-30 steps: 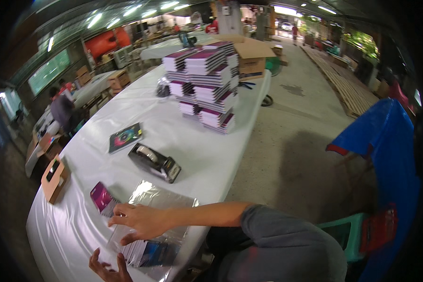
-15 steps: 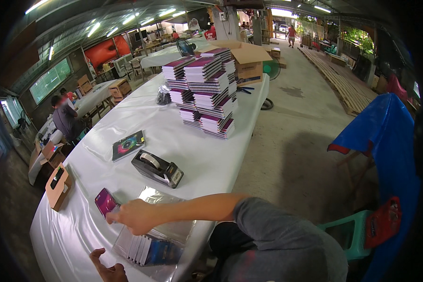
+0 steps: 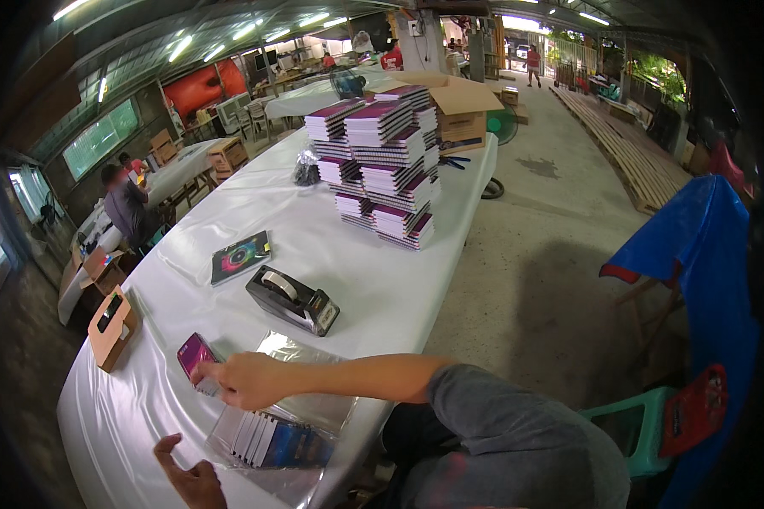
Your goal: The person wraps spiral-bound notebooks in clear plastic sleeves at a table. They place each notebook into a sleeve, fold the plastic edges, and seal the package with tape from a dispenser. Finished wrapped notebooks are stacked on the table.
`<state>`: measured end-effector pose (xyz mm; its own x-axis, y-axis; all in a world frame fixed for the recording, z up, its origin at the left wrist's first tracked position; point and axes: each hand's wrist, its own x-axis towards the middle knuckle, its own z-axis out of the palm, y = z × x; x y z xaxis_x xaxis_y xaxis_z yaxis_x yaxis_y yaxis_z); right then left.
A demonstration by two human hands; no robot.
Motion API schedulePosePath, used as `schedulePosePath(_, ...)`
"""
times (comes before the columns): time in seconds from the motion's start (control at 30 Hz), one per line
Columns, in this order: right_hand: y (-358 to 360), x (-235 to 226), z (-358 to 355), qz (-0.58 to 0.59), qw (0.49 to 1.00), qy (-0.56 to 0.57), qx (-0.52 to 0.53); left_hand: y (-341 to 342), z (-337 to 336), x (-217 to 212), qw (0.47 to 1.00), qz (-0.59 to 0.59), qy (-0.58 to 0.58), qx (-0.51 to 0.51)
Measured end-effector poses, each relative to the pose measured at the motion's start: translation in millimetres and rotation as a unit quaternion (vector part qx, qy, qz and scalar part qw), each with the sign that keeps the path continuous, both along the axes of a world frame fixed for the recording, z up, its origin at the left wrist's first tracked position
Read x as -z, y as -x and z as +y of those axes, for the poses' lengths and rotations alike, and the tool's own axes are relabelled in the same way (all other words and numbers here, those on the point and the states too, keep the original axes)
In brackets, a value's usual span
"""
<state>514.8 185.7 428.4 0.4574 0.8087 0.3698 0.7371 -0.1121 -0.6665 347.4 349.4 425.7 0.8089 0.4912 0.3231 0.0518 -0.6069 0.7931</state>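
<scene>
My right hand [image 3: 253,381] reaches across to the left over the table. Its index finger is stretched out over the lower part of a small, flat purple rectangle [image 3: 193,349], too indistinct to tell whether notebook or phone; the other fingers bend loosely. Under my right forearm, clear plastic film [image 3: 335,403] covers part of a row of spiral-bound notebooks [image 3: 255,437] and a blue-covered one [image 3: 301,446]. At the lower edge my left hand [image 3: 191,477] is raised beside the film, with thumb and index finger apart and nothing between them.
A black tape dispenser [image 3: 293,301] and a dark notebook [image 3: 241,256] lie farther up the table [image 3: 382,314]. Tall stacks of purple-covered notebooks [image 3: 382,165] stand beyond, before an open carton [image 3: 463,127]. A small brown box [image 3: 113,331] sits left; a green chair [image 3: 628,424] stands right.
My right index fingertip has shifted slightly forward on the purple thing. My left hand has risen a little, fingers still apart. The whole view has turned slightly.
</scene>
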Motion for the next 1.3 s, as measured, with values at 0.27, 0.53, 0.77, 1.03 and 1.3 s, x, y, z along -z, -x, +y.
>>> schedulePosePath(0.27, -20, 51, -47, 0.195, 0.961, -0.022, -0.196, 34, 16, 71, 0.988, -0.131, 0.005, 0.076)
schedulePosePath(0.53, 7, 89, -49, 0.169, 0.968, -0.117, -0.147, 44, -31, 106, 0.977, -0.101, -0.170, 0.079)
schedulePosePath(0.77, 9, 100, -34, -0.031, 0.968, -0.118, -0.219, 41, -19, 116, 0.971, -0.102, -0.177, 0.123)
schedulePosePath(1.03, 8, 94, -14, -0.122, 0.933, -0.117, -0.319, 32, -18, 83, 0.938, -0.047, -0.301, 0.165)
schedulePosePath(1.3, 6, 86, -18, -0.083, 0.936, -0.055, -0.338, 11, -29, 60, 0.910, 0.004, -0.376, 0.172)
